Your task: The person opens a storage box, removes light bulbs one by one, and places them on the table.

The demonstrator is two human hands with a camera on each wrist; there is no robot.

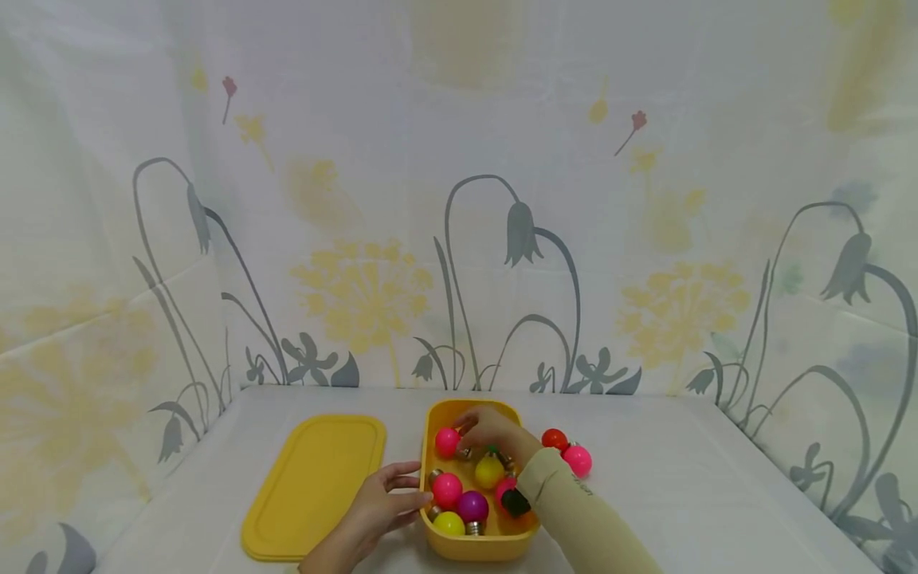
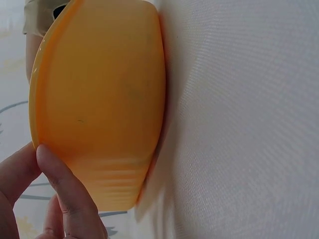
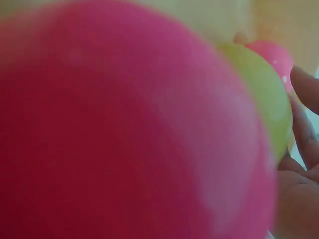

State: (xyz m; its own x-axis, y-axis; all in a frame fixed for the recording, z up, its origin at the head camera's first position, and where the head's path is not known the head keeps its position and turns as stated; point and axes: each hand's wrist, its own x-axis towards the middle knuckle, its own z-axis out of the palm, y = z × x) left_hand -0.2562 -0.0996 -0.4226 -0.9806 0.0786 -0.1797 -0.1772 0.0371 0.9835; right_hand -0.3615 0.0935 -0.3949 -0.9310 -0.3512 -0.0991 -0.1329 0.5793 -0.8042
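Observation:
A yellow plastic box (image 1: 482, 548) holds several round, coloured light bulbs with silver screw bases. My left hand (image 1: 387, 502) pinches the box's left rim, thumb and finger meeting over the edge in the left wrist view. Inside the far end, my right hand (image 1: 491, 430) has its fingers curled around a pink light bulb (image 1: 448, 443), whose base points right. Nearer lie a yellow bulb (image 1: 489, 472), a second pink bulb (image 1: 447, 491), a purple bulb (image 1: 472, 506) and another yellow bulb (image 1: 449, 524). A third pink bulb (image 3: 124, 129) fills much of the right wrist view.
Left of the box lies a flat yellow lid (image 1: 315, 486). On the white tabletop (image 1: 681, 494), to the right, a red bulb (image 1: 555, 439) and a pink bulb (image 1: 578, 460) sit side by side. A flower-printed curtain (image 1: 459, 199) stands behind the table.

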